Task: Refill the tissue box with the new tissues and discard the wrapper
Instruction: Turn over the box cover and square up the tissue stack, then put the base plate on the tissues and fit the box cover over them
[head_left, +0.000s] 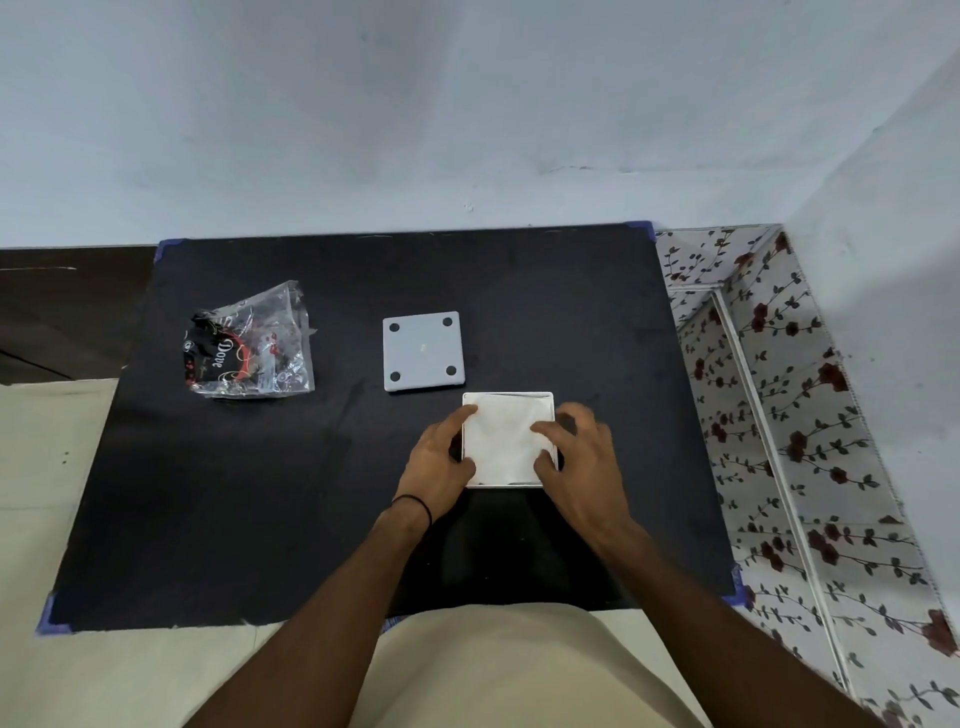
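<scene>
glossy clear plastic wrapper (252, 342), matt black cloth mat (260, 493), soft white tissues (501, 439)

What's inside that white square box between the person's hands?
White tissues fill the tissue box up to its rim. The left hand and right hand cover parts of both side edges, and the stack hides the box's bottom, so its depth cannot be seen.

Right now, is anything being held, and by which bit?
Yes, the white tissue box. The left grip holds its left wall; the right grip straddles its right wall, fingertips on the tissues.
</scene>
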